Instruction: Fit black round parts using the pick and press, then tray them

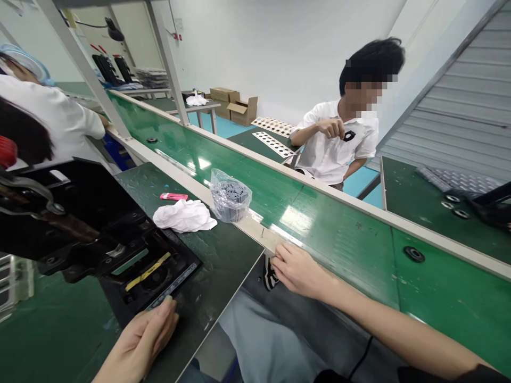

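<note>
My left hand (149, 335) is closed loosely, its thumb lying along the curled fingers, at the front edge of a black test fixture (155, 276). Nothing shows in it. My right hand (297, 268) is closed with bent fingers beside the near rail (261, 234) of the green conveyor belt; its fingertips are turned away, so anything between them is hidden. The fixture carries a yellow strip (147, 271) and its dark upper part is raised. Behind it lie a crumpled white cloth (184, 216) and a pink-red marker-like item (173, 197).
A clear bag of small grey parts (231, 197) stands on the near rail. Black ring-shaped parts lie on the belt (351, 234), one a dark oval part (414, 254) at right. Across it a person (335, 138) holds a black part. Another person (48, 117) sits at left.
</note>
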The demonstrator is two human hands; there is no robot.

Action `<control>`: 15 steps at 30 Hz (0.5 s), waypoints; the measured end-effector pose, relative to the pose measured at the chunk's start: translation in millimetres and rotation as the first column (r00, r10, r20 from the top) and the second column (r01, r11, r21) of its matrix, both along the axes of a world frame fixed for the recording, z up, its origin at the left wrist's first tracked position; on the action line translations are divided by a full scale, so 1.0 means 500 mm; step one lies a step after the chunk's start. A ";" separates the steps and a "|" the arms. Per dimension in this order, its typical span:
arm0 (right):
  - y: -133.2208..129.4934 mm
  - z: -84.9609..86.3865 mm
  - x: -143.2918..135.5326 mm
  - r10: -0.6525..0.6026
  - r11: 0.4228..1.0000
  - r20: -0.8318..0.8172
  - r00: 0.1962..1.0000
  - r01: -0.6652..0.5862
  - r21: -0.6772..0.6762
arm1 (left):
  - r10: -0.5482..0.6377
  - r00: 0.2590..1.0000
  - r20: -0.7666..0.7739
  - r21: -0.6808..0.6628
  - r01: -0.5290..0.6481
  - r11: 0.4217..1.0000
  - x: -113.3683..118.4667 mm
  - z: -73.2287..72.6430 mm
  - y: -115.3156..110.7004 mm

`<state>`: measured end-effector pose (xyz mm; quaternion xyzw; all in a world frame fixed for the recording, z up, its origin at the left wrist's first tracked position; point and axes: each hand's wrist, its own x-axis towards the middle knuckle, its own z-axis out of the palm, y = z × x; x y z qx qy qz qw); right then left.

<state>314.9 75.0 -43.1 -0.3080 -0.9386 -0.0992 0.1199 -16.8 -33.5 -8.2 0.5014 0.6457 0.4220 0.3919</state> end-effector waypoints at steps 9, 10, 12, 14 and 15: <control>-0.001 0.000 0.001 -0.002 1.000 -0.001 1.000 0.002 -0.007 | -0.231 0.972 -0.043 -0.134 0.224 0.965 -0.011 -0.007 0.006; -0.001 0.000 0.001 -0.002 1.000 -0.003 1.000 0.002 -0.008 | -0.263 0.963 -0.064 -0.136 0.252 0.958 -0.011 -0.005 0.006; 0.000 0.000 0.001 -0.002 1.000 -0.007 1.000 0.002 -0.006 | -0.305 0.950 -0.073 -0.141 0.293 0.946 -0.011 -0.002 0.006; 0.000 0.000 0.001 0.000 1.000 -0.011 1.000 0.000 -0.001 | -0.311 0.949 -0.055 -0.140 0.301 0.943 -0.010 0.000 0.006; 0.000 0.000 0.001 0.002 1.000 -0.016 1.000 -0.002 0.000 | -0.310 0.950 -0.045 -0.137 0.302 0.944 -0.008 0.000 0.005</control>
